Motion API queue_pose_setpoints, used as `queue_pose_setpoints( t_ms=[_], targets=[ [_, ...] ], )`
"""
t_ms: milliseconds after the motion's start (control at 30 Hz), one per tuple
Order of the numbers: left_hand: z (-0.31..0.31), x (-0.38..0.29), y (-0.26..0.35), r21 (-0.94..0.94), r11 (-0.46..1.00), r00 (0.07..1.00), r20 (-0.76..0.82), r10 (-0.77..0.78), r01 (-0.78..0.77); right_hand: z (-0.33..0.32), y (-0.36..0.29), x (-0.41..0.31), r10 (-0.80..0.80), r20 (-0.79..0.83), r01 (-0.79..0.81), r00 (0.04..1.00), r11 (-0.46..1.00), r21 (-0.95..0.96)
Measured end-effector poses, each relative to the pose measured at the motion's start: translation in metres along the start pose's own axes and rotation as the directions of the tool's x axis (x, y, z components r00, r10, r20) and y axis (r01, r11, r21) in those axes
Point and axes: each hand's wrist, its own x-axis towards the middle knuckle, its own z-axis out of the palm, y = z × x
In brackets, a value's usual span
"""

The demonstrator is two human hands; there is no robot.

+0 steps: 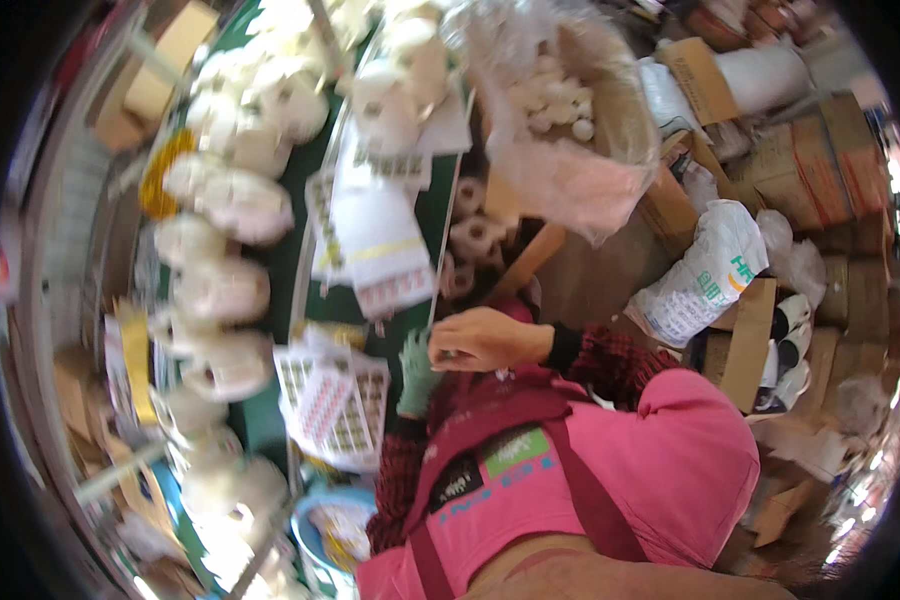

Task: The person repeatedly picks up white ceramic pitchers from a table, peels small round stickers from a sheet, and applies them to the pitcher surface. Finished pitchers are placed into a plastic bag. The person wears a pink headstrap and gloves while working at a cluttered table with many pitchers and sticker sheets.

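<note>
My left hand (417, 375), in a pale green glove, is raised beside the green work surface (270, 330) with its fingers apart and nothing visible in it. Bare and partly curled, my right hand (487, 339) is close against the glove. Blur and overlap hide whether its fingers grip the glove. Left of the hands lies a pile of printed sticker sheets (330, 397). Further up, more printed sheets (379, 225) overlap, with white hollow plastic shells (386, 105) resting on their far end. Similar white shells (221, 289) line the left side of the surface.
A carton lined with clear plastic (607, 112) holds small white pieces (559, 101). White parts (476, 236) sit below the surface's edge. A blue basin (304, 525) stands bottom left. A printed white sack (709, 274) and cardboard boxes (795, 172) crowd the right.
</note>
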Motion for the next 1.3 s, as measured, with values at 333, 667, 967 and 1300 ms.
queue_pose_setpoints(
  t_ms=[333,667,967,1300],
  targets=[
    [0.046,0.260,0.215,0.035,0.926,0.927,0.017,0.376,-0.376,-0.263,0.275,-0.162,0.530,-0.643,-0.485,0.553,0.832,0.269],
    [0.239,0.625,0.246,-0.364,0.908,0.966,0.223,-0.134,0.209,-0.413,0.595,-0.270,0.900,-0.423,-0.926,0.103,0.243,0.290],
    [0.337,0.713,0.097,0.137,0.773,0.762,0.133,-0.634,0.619,-0.437,0.730,-0.284,0.865,-0.500,-0.862,0.050,0.290,0.416],
    [0.403,0.704,0.033,0.647,0.637,0.893,-0.167,-0.419,0.419,-0.456,0.782,-0.281,0.748,-0.662,-0.909,0.054,0.312,0.278]
  ],
)
